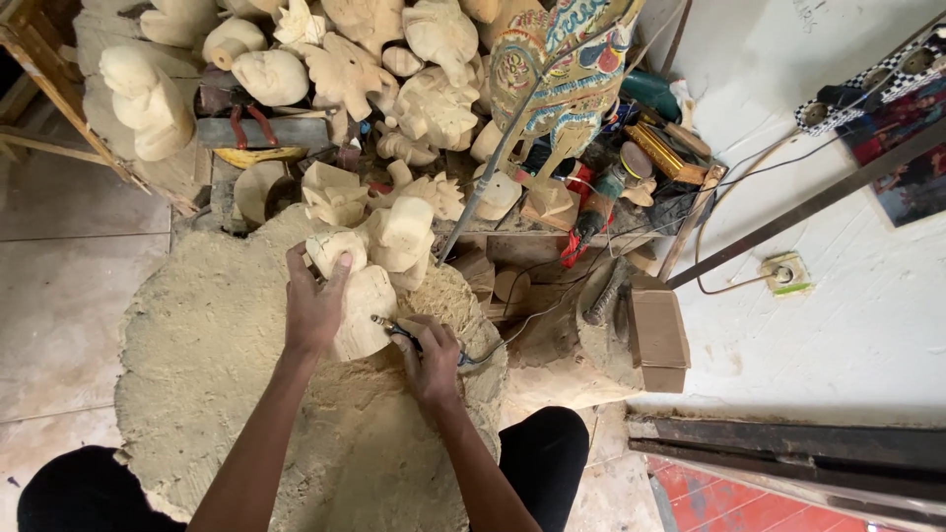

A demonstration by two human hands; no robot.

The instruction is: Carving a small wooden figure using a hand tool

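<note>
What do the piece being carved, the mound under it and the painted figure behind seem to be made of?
Carved piece: pale raw wood, matte, unpainted. Mound: probably sawdust, tan and grainy. Painted figure: flat and glossy in many colours; its base material cannot be told.

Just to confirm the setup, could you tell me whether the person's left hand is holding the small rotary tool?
No, the left hand steadies the pale wooden carving, while the right hand holds the corded rotary tool.
</note>
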